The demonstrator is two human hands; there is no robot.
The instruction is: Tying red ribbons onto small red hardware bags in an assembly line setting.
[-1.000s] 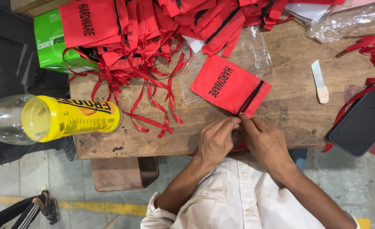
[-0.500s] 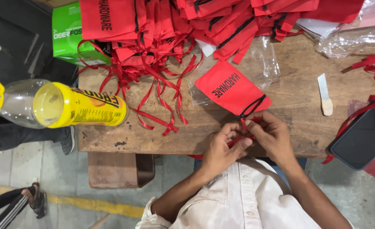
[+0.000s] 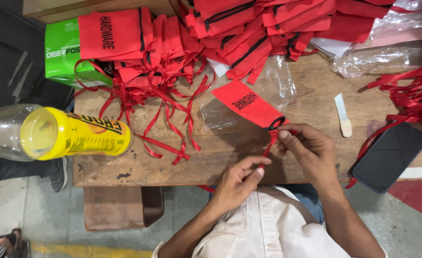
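A small red cloth pouch (image 3: 247,104) with black lettering and a black-trimmed mouth lies on the wooden table (image 3: 173,157). A red ribbon (image 3: 270,145) runs from the pouch's mouth toward me. My right hand (image 3: 311,150) pinches the ribbon just below the mouth. My left hand (image 3: 237,181) sits at the table's near edge and holds the ribbon's lower end between thumb and fingers. Both hands are close together, the ribbon stretched between them.
A heap of red pouches with loose ribbons (image 3: 144,62) covers the back of the table. A green box (image 3: 60,57) and a plastic bottle with a yellow label (image 3: 63,136) sit left. A dark phone (image 3: 387,155), a white stick (image 3: 342,114), clear plastic bags (image 3: 378,59) and more ribbons (image 3: 411,95) lie right.
The pouch has shifted away from the table edge. My hands have drawn apart, the left pulling the ribbon toward me, the right staying at the pouch's mouth.
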